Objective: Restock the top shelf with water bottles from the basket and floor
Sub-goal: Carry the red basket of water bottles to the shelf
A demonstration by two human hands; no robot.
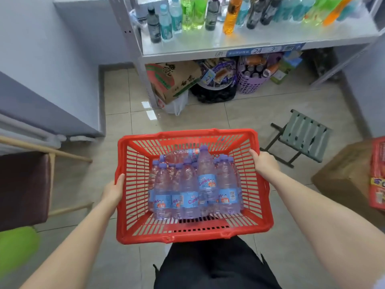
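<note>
While both hands carry the red slatted plastic basket (187,236) clear of the tiled floor, its load is the clear water bottles with purple caps and blue labels (206,180). They are packed upright in the middle. One lies flat on top at the far end, and one stands proud of the rest.

Left hand (113,189): thumb laid over the left rim, fingers under the lip and out of sight; judged a grip. Right hand (264,162): fingers curled over the right rim, further forward than the left.

Step judged: bringing the basket to the white metal top shelf (250,38), which is ahead and well apart. Its front strip is bare; mixed coloured drink bottles (187,15) stand toward the back.

Notes for doing it well:
- Hold the basket level. The grips are staggered, so it may twist, and the flat bottle would probably roll first.
- A grey-green slatted folding stool (304,136) sits on the floor to the right of the path; pass left of it.
- Set the basket down close under the shelf before freeing a hand. One hand on a rim would likely tip this load.
- Then lift bottles by the body, not the cap, and stand them in the bare strip.
</note>
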